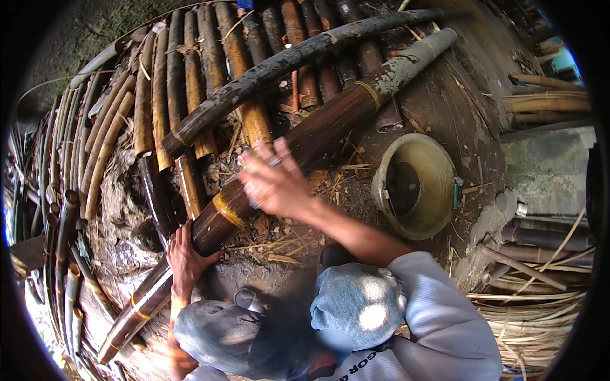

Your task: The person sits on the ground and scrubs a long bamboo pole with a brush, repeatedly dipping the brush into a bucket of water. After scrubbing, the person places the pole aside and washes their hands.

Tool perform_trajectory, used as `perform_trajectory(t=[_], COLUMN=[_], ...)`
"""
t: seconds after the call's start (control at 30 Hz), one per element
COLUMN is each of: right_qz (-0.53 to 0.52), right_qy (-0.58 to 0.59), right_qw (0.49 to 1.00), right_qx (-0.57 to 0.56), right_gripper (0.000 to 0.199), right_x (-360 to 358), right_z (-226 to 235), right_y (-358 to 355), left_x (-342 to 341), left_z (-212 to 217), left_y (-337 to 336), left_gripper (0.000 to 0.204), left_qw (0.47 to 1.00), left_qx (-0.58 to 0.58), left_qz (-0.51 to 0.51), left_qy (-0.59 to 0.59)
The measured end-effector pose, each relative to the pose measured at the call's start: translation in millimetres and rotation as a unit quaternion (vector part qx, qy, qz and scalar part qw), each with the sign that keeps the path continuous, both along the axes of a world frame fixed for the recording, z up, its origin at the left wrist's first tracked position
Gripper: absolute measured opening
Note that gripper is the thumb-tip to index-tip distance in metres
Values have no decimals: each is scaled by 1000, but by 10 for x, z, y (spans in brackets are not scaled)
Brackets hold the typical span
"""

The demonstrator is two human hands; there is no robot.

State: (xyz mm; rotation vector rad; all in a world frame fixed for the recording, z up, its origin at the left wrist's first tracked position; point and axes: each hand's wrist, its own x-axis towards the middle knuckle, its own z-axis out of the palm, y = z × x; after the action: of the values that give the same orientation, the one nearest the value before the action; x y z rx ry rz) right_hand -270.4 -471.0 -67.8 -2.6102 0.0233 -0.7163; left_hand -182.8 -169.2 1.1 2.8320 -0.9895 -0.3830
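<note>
Looking down, I see the largest thing first: a rack of split bamboo poles (pixel 190 70) laid side by side across the far left of the dirt ground (pixel 445 127), with a blackened pole (pixel 286 60) lying slantwise over them. Across the middle runs the long dark bamboo culm (pixel 330 120) I am working on, from the near left corner of the ground up toward the far right, its far end pale and weathered. To the right of it stands a round yellowish bucket (pixel 413 184), mouth up, near but apart from the culm. My left hand (pixel 185 257) is wrapped around the culm's lower stretch, gripping it. My right hand (pixel 273 184) rests on top of the culm further up, fingers spread and blurred; I cannot tell whether it holds anything. I judge the work mid-way: the near stretch looks dark and smooth, the far end unworked.
</note>
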Motion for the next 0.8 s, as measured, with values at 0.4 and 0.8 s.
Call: perform_trajectory(t=[0.4,0.8], right_qz=[-200,-304], right_qy=[86,61], right_qw=[976,949], right_qx=[10,48], right_gripper=[19,32], right_x=[-90,-35], right_z=[-10,-290], right_y=[-1807,-2580], left_x=[-82,366], left_z=[-19,176], left_y=[29,-51], left_gripper=[112,104], left_qw=[999,996], left_qx=[1,3], left_qz=[-12,-22], left_qy=[-30,81])
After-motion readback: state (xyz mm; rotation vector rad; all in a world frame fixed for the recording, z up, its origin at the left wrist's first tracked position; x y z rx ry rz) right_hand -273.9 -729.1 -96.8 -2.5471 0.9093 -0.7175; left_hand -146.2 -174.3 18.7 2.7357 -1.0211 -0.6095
